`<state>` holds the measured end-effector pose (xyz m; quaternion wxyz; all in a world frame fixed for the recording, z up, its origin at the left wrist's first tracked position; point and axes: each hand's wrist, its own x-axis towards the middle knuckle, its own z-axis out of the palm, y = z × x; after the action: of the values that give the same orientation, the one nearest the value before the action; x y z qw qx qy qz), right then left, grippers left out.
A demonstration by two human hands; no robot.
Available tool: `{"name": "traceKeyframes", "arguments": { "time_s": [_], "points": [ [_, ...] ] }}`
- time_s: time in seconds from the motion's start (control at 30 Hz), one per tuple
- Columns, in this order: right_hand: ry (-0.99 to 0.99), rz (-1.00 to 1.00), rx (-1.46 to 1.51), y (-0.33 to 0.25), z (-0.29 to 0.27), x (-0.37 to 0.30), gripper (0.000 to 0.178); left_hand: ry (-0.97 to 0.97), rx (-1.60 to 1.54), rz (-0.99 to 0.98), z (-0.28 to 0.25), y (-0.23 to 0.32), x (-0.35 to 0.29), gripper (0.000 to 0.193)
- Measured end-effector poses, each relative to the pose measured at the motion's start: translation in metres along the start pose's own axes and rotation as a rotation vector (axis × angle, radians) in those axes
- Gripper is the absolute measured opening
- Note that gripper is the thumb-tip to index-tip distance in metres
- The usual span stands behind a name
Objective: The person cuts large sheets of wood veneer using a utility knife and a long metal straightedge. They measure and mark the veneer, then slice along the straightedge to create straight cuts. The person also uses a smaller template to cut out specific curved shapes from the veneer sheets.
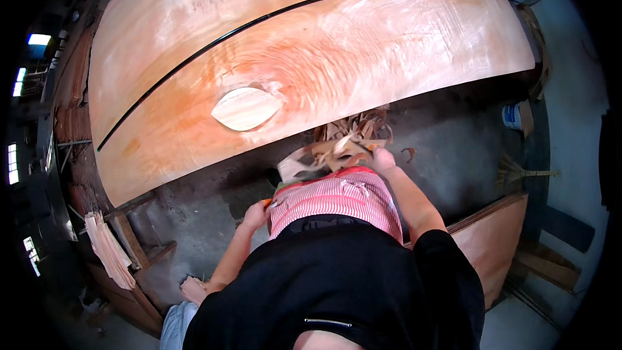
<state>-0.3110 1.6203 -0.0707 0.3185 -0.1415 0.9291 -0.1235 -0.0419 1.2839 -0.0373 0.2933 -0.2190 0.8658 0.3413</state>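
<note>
In front of me lies a large sheet of wood veneer (363, 45) with swirling grain. A pale eye-shaped piece of veneer (246, 109) rests on it near its front edge. My right hand (383, 159) is closed beside my striped apron (337, 194), with a bit of orange showing at its fingers. Next to it are curled, partly blurred veneer strips (304, 159); whether the hand grips them is unclear. Low at my left side, my left hand (256, 215) is closed, also with orange at its fingertips. What either hand holds cannot be made out.
A long black strip (259, 21) crosses the sheet. Veneer scraps (356, 124) pile on the floor below its edge. Stacked pale veneer (109, 249) stands at left; a wooden board (492, 240), a broom (512, 172) and a white-and-blue bucket (512, 116) are at right.
</note>
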Motion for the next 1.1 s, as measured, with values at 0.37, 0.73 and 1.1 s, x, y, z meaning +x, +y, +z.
{"name": "traceKeyframes", "arguments": {
  "time_s": [0.37, 0.73, 1.1],
  "points": [
    [0.883, -0.158, 0.950, 0.057, -0.223, 0.007, 0.016, -0.063, 0.123, -0.011, -0.011, 0.034, 0.015, 0.030],
    [1.372, -0.637, 0.712, -0.112, -0.609, -0.051, 0.036, 0.113, -0.004, -0.071, -0.017, 0.044, 0.029, 0.032],
    [0.973, -0.734, 1.217, -0.129, -0.650, -0.040, 0.018, 0.014, -0.239, -0.247, 0.018, 0.031, -0.018, 0.034]
  ]
}}
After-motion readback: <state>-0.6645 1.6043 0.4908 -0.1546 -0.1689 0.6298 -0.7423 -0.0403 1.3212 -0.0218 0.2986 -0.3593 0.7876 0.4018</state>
